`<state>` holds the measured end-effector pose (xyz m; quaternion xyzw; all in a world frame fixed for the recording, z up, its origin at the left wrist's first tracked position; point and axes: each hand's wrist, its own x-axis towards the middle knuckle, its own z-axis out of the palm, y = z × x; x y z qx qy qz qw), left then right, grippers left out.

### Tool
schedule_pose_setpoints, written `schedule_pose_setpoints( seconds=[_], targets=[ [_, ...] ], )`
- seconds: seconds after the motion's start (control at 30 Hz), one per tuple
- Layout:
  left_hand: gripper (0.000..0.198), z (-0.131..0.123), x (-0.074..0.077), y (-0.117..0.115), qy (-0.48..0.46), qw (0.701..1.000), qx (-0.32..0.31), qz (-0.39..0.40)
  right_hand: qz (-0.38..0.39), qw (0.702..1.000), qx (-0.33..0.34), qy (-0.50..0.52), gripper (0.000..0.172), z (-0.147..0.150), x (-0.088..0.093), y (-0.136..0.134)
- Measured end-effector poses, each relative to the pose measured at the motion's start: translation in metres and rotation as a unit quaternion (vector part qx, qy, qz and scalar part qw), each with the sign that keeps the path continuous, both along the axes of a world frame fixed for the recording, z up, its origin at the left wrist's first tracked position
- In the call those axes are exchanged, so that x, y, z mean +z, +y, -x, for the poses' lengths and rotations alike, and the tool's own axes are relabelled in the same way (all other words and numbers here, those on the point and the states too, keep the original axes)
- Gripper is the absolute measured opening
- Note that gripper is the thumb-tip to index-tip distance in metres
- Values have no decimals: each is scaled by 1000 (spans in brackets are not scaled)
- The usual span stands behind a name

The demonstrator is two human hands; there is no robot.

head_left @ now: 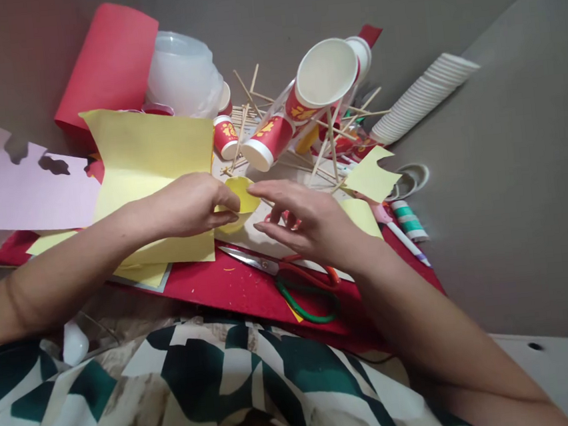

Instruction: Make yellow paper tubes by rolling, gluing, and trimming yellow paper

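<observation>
My left hand (203, 204) pinches the left side of a small curled piece of yellow paper (249, 199), shaped like a short cup. My right hand (309, 220) is at its other side with thumb and fingers apart; the index fingertip reaches the paper's right edge, and I cannot tell whether it touches. Below my hands lie scissors (253, 261) with one orange and one green handle, their blades pointing left. A large yellow paper sheet (151, 145) lies partly under my left wrist.
Red-and-white paper cups (269, 137) and wooden sticks (332, 145) form a structure behind. A tall cup stack (424, 99) leans right. Red paper (109, 62), a cut pink sheet (35, 190), a clear plastic tub (180, 69), a cut yellow scrap (373, 174) and a marker (407, 241) surround the red-covered table (194, 275).
</observation>
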<state>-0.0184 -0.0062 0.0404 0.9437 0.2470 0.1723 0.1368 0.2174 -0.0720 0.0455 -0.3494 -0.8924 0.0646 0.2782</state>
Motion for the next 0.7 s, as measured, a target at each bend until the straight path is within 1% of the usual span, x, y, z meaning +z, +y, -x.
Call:
schedule_pose_setpoints(
  seconds=[0.07, 0.13, 0.17, 0.2, 0.3, 0.4, 0.47, 0.53, 0.6, 0.63, 0.7],
  targets=[
    [15, -5, 2, -3, 10, 1000, 2, 14, -8, 998, 11, -57, 33, 1, -3, 9],
    [14, -9, 7, -4, 23, 999, 13, 27, -8, 995, 10, -100, 19, -2, -6, 18],
    [12, -11, 9, -4, 28, 999, 20, 32, 2, 994, 13, -112, 16, -4, -7, 22],
    [11, -13, 12, -4, 33, 998, 24, 40, 20, 993, 22, -115, 18, -5, -8, 26],
    [13, -20, 17, 1, 46, 996, 19, 75, 106, 990, 45, -86, 23, -7, -7, 30],
    [16, -25, 21, 6, 58, 991, 10, 118, 180, 982, 25, -44, 17, -6, -4, 30],
    [10, -27, 27, 9, 37, 983, -3, 180, 210, 977, 12, -22, 15, -6, -4, 30],
    [6, -26, 33, 12, -36, 967, -8, 252, 232, 973, 12, 6, 16, -7, -3, 30],
    [8, -26, 38, 15, -174, 942, 22, 287, 237, 970, 9, 58, 15, -10, -2, 28],
    [8, -26, 38, 16, -258, 919, 54, 294, 226, 970, 2, 92, 13, -11, -2, 27],
    [11, -28, 35, 17, -412, 848, 132, 306, 178, 969, -20, 170, 9, -14, -2, 24]
  ],
)
